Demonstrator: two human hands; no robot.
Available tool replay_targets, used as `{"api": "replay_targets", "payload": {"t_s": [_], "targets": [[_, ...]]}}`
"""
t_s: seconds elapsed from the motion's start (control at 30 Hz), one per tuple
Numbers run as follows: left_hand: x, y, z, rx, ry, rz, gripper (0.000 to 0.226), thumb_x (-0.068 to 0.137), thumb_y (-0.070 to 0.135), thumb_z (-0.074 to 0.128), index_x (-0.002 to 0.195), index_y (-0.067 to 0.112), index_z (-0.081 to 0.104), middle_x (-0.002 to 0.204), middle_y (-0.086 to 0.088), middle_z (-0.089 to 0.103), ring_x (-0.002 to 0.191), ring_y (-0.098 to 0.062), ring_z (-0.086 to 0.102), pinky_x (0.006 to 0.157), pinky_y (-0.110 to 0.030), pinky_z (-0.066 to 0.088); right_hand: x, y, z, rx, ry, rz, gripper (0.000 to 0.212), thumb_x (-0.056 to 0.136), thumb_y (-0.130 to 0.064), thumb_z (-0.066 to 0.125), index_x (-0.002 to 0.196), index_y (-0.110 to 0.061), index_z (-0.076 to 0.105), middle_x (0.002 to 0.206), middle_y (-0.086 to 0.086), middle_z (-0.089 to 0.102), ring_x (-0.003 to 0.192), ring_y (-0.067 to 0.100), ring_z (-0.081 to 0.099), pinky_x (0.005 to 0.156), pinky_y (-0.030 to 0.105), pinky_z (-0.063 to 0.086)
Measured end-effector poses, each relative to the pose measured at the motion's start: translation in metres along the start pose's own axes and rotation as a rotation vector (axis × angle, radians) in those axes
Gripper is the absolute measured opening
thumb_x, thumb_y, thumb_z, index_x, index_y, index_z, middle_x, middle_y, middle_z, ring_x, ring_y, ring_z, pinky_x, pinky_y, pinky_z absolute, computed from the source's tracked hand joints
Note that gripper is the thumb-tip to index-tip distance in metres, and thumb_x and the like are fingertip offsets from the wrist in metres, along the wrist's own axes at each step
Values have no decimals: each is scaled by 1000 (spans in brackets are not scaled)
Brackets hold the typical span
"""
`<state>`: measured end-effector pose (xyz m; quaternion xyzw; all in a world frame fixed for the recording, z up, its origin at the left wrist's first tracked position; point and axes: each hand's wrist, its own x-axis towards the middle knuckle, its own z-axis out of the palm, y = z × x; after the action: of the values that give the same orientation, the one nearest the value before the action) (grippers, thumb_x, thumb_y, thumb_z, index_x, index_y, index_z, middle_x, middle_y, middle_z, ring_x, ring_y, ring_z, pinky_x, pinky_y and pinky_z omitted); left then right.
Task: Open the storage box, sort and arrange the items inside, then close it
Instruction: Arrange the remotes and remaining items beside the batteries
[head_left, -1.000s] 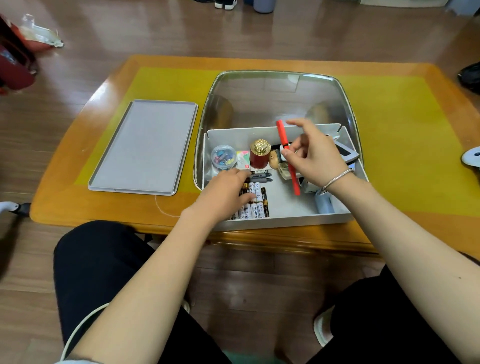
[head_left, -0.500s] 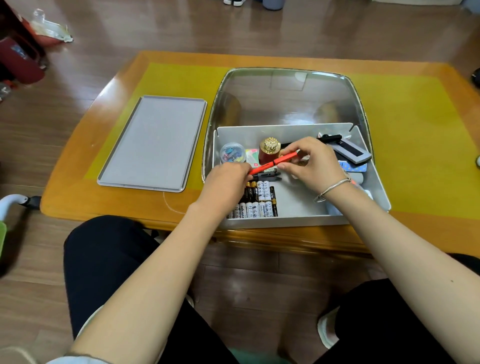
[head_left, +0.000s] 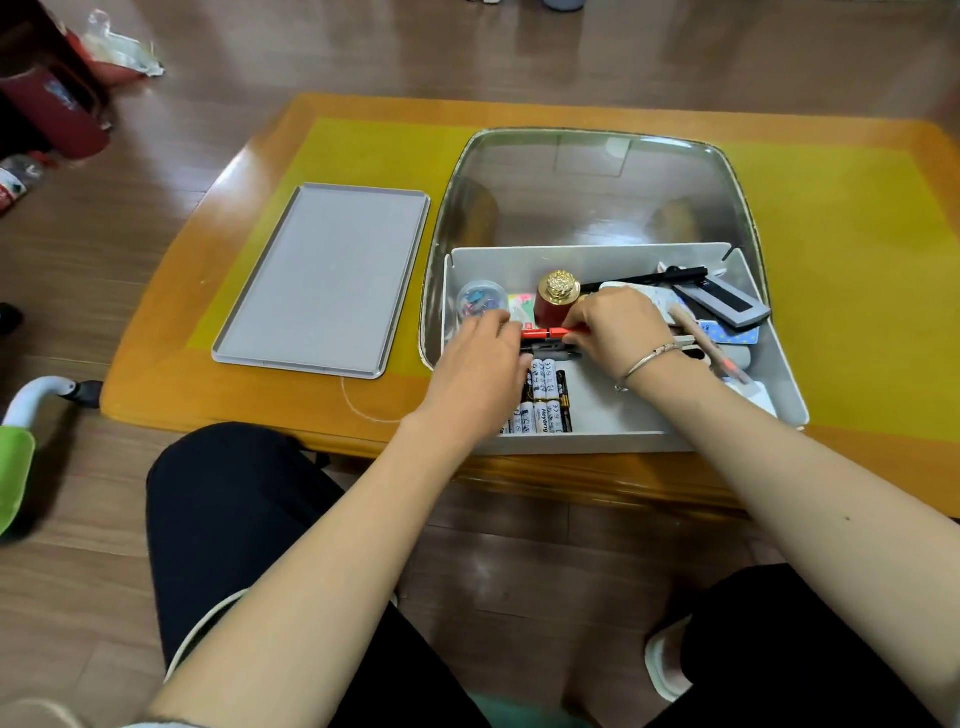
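An open grey storage box (head_left: 613, 440) sits on the table with its grey lid (head_left: 322, 280) lying flat to the left. Inside, a red pen (head_left: 548, 333) lies level above several batteries (head_left: 544, 400). My right hand (head_left: 618, 327) pinches the pen's right end. My left hand (head_left: 480, 371) holds its left end, fingers curled over it. Behind the pen stand a red jar with a gold cap (head_left: 556, 299) and a small clear tub of coloured clips (head_left: 482, 301). A dark grey remote-like device (head_left: 727, 301) and other small items lie at the box's right side.
A clear curved cover (head_left: 592, 182) stands behind the box on the yellow mat (head_left: 852, 260) of the wooden table (head_left: 208, 395). A pink-handled tool (head_left: 706, 343) leans by my right wrist. My knees sit close below the table's front edge.
The red pen went from upright in my right hand to lying level just above the batteries. My left hand moved up to take its left end.
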<state>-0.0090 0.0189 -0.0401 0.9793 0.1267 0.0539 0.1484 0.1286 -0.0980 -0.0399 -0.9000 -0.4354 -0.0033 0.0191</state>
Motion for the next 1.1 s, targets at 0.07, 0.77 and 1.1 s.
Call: {"api": "replay_targets", "payload": {"t_s": [0.07, 0.77, 1.1], "targets": [[-2, 4, 2, -13, -158, -6, 52, 101, 40, 37, 141, 7, 38, 147, -10, 37, 133, -27, 35, 106, -40, 34, 5, -4, 2, -65, -11, 4, 23, 89, -31, 58, 103, -18, 70, 97, 9, 69, 95, 31, 60, 79, 36, 44], [8, 4, 18, 32, -448, -143, 80, 93, 68, 23, 153, 18, 13, 161, -4, -3, 147, -25, -7, 115, -53, 8, 11, -18, 12, -207, 19, 22, 22, 88, -16, 50, 96, -18, 70, 96, 5, 66, 99, 27, 52, 81, 36, 31], [11, 4, 22, 48, -463, -138, 79, 91, 70, 25, 153, 23, 14, 161, -3, -7, 147, -26, -9, 115, -55, 8, -3, 0, 2, -104, 167, 6, 11, 85, -24, 61, 86, -19, 71, 89, 3, 69, 91, 28, 51, 74, 34, 26]]}}
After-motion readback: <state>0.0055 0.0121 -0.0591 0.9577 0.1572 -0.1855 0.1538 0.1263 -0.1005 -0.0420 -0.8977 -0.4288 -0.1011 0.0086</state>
